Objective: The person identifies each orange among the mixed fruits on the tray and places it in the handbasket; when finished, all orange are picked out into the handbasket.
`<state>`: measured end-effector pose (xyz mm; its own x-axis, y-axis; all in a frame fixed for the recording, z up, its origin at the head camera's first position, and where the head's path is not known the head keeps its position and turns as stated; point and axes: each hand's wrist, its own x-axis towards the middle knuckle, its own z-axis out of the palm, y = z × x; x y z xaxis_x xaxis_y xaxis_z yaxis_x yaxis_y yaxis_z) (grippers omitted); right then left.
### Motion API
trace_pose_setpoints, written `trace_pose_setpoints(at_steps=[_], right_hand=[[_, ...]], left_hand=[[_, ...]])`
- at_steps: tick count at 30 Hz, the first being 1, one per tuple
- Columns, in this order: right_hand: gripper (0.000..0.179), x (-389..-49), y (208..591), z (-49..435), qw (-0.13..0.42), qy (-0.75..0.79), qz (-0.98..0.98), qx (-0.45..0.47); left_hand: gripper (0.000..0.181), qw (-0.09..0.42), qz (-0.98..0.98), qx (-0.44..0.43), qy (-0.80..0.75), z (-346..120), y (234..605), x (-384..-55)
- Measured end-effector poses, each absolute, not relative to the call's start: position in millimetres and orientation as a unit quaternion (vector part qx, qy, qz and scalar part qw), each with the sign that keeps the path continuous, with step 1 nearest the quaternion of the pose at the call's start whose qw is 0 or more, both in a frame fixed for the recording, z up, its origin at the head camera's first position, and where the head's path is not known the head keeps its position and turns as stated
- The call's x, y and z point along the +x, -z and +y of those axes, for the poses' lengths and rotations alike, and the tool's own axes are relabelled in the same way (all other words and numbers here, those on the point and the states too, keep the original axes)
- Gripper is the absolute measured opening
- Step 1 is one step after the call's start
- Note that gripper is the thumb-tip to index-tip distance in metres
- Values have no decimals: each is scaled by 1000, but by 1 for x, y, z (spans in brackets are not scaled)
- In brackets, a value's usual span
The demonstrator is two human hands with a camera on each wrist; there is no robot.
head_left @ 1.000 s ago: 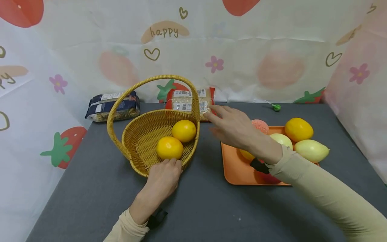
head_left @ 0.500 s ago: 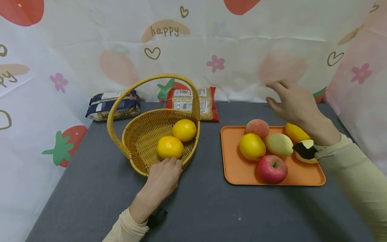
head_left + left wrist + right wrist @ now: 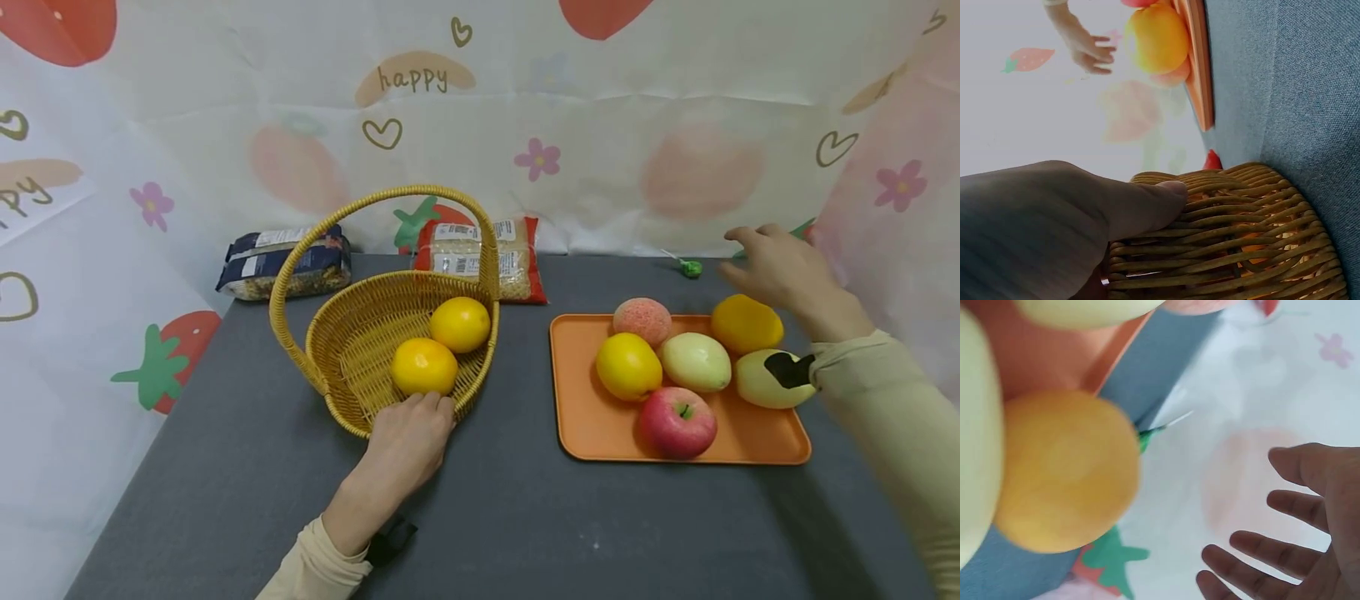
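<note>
One readable word, "happy" [image 3: 413, 79], above a fruit-laden worktop [image 3: 517, 533]

The word is lettered on the printed backdrop [image 3: 585, 208], behind and left of the orange tray [image 3: 592, 437]; a cut-off "ppy" shows farther left. A blue pack [image 3: 288, 265] and a red-ended pack [image 3: 517, 262] lie behind the tray and to its left, both with white labels whose print is too small to read.

Well left of the tray, the left hand [image 3: 411, 435] grips the near rim of the wicker basket [image 3: 360, 346], fingers curled over it and thumb laid along the outer weave. The right hand [image 3: 783, 271] is raised behind the tray's right rear corner, its fingers spread and clear of everything.

Nearest that hand, and apart from it, the rear yellow fruit [image 3: 1066, 472] sits at the tray's right rear corner. A green sweet on a stick [image 3: 691, 268] lies behind the tray. On the tray are a red apple [image 3: 678, 425] at the front edge, a yellow lemon-like fruit [image 3: 628, 367] left of centre, a pink fuzzy fruit [image 3: 642, 321] at the back, and a pale green fruit [image 3: 696, 362] amid them. Inside the basket, one yellow fruit [image 3: 424, 365] sits right by the left fingers, a second yellow fruit [image 3: 460, 325] just behind it.
</note>
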<state>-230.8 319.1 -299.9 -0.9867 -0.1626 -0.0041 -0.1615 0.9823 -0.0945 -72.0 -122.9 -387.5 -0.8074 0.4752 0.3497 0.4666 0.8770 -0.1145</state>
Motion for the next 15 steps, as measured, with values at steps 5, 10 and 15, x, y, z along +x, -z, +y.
trace_pose_setpoints(at_steps=[5,10,15], right_hand=[[59,-233,304,332,63,27,995,-72],[66,-236,310,340,127,16,991,-50],[71,-238,317,342,168,10,985,-47]], left_hand=[[27,189,-950,-248,-13,-123,387,-72],[27,191,-950,-248,-13,-123,387,-72],[27,191,-950,-248,-16,-123,387,-72]])
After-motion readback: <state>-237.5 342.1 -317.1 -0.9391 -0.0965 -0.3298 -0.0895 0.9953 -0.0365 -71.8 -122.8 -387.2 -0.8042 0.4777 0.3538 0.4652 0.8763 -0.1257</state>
